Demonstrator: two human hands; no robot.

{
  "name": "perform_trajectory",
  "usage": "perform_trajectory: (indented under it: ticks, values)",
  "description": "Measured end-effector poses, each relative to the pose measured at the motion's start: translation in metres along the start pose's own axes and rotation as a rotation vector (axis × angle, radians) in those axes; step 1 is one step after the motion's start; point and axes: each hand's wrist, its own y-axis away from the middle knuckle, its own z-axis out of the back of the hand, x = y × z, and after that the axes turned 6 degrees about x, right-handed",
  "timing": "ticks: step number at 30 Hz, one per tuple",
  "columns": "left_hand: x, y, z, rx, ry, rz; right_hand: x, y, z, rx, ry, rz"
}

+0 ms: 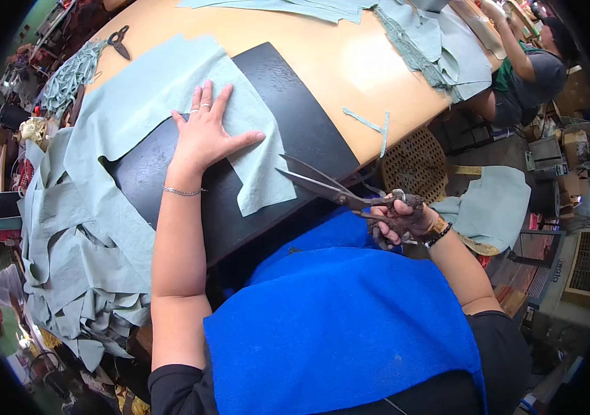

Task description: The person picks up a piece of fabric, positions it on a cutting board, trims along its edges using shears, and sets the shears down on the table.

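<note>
My left hand [208, 135] lies flat with spread fingers on a piece of pale green fabric [177, 76]. Part of that fabric rests on a black board [302, 104] at the table's near edge. In my right hand [405, 220] is a pair of large scissors [322, 183] with dark wrapped handles. The blades are parted, and their tips point left, close to the right edge of the fabric. From this view I cannot tell whether the tips touch the cloth. A blue cloth [343, 297] covers my lap.
Fabric pieces [94, 235] hang in a heap at left. Smaller snips [119, 43] lie beside cut strips [73, 72]. Stacked fabric [440, 48] sits at the far right, near another person [533, 69]. A thin scrap [371, 126] lies on the table [308, 41]. A woven chair [416, 166] stands right.
</note>
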Motion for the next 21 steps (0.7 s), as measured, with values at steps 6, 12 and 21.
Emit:
perform_trajectory:
  ticks: [6, 12, 21]
  values:
    - [-0.015, 0.006, -0.001, 0.019, -0.016, 0.064, -0.022, -0.016, 0.001, -0.030, -0.039, 0.166]
    - [-0.016, 0.006, 0.001, -0.028, -0.089, 0.183, -0.019, -0.009, -0.005, -0.213, 0.006, 0.240]
    - [-0.017, 0.009, 0.003, 0.026, 0.002, -0.014, -0.015, 0.025, 0.016, -0.125, -0.152, 0.014]
